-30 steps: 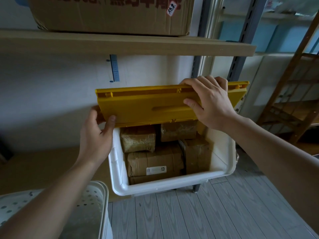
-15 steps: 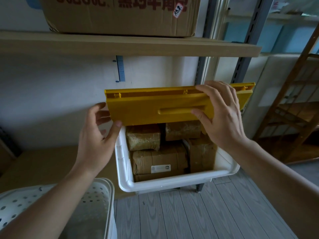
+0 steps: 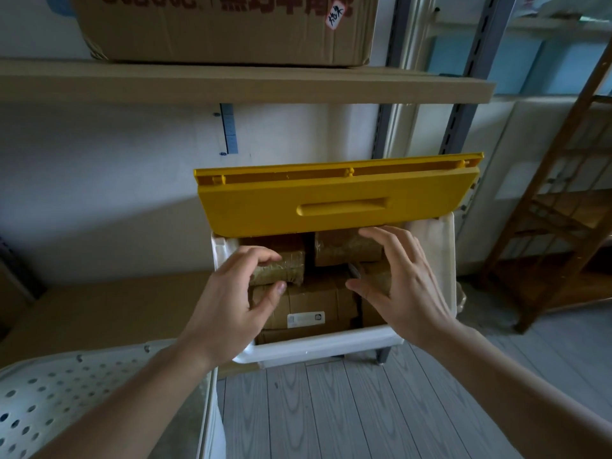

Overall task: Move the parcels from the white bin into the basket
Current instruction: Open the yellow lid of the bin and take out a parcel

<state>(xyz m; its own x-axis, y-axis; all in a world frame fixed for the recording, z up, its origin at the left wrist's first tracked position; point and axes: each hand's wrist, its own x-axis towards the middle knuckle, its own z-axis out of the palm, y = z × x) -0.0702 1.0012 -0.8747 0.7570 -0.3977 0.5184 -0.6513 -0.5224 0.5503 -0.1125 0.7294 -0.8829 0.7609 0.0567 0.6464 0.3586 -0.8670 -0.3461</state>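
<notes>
Both hands have come off the yellow lid (image 3: 334,203) since a moment ago and dropped into the mouth of the white bin (image 3: 318,351); the lid now stands propped open on its own, tilted up over the bin's back edge. The left hand (image 3: 231,306) reaches in at the bin's left side, fingers curled over the top of a tape-wrapped parcel (image 3: 281,271) and thumb just below its front edge, a narrow grip closing on it, though whether it has truly clamped the parcel I cannot tell. The right hand (image 3: 400,286) hovers above the bin's right half with fingers spread and loosely bent, a wide grip holding nothing, its fingertips near a second wrapped parcel (image 3: 344,248) at the back. A larger brown parcel with a white label (image 3: 308,313) lies under them toward the bin's front wall, and more brown packages fill the right side. All parcels sit inside the bin. The white perforated basket (image 3: 82,385) stands at the lower left, just beside the bin's front-left corner, on the grey plank floor (image 3: 331,415). Above, a cardboard box (image 3: 225,28) rests on the shelf (image 3: 245,84).
</notes>
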